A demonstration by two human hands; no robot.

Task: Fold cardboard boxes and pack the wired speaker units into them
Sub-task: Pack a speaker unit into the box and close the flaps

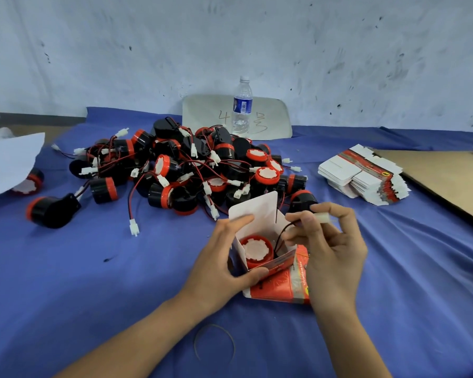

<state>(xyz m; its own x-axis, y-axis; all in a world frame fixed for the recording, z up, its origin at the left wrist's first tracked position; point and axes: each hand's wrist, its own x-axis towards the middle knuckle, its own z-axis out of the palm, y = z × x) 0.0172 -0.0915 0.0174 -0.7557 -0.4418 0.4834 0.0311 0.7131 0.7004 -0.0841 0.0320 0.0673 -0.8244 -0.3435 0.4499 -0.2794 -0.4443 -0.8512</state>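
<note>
Closest to the lens, a thin rubber band lies loose on the blue cloth that covers the bench, between the person's two forearms.

Just beyond it stands the open cardboard box, red-printed on its outer faces and white inside, with its lid flap raised at the far side. The left hand grips the box from its left side: the thumb curls over the near edge and the fingers lie against the left wall and the flap.

One speaker unit sits inside the box, red rim and white face turned upward. Its dark wire rises out of the opening to the right hand, which pinches the white connector at the wire's end between thumb and fingertips, above the box's right side.

Behind the box, a tangled pile of speaker units spreads over the middle of the bench. A lone unit lies on its side well to the left of the pile.

To the right, apart from the pile, rests a stack of flat box blanks, and beside it a brown cardboard sheet. At the left edge a white sheet partly covers another unit.

At the far edge a water bottle stands upright in front of a white board marked with a "4".
</note>
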